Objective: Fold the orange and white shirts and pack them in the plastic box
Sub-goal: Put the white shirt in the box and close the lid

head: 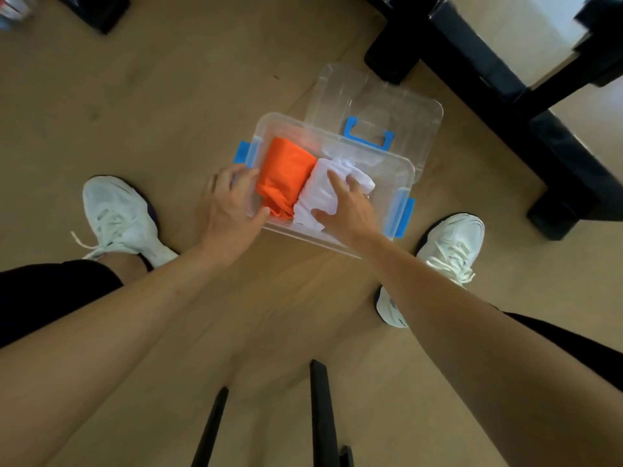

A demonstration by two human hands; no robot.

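Note:
A clear plastic box [391, 163] with blue latches sits on the wooden floor between my feet. Inside it lie a folded orange shirt [286, 170] on the left and a folded white shirt [320, 193] on the right, side by side. My left hand [229, 210] grips the box's near-left wall, fingers over the rim beside the orange shirt. My right hand [347, 207] rests on the white shirt with fingers spread, pressing it down.
The clear lid [377, 99] with a blue handle [369, 133] lies behind the box. Black furniture legs [505, 96] stand at the right and top left. My white sneakers [118, 214] flank the box. Thin black bars [320, 416] cross the bottom of the view.

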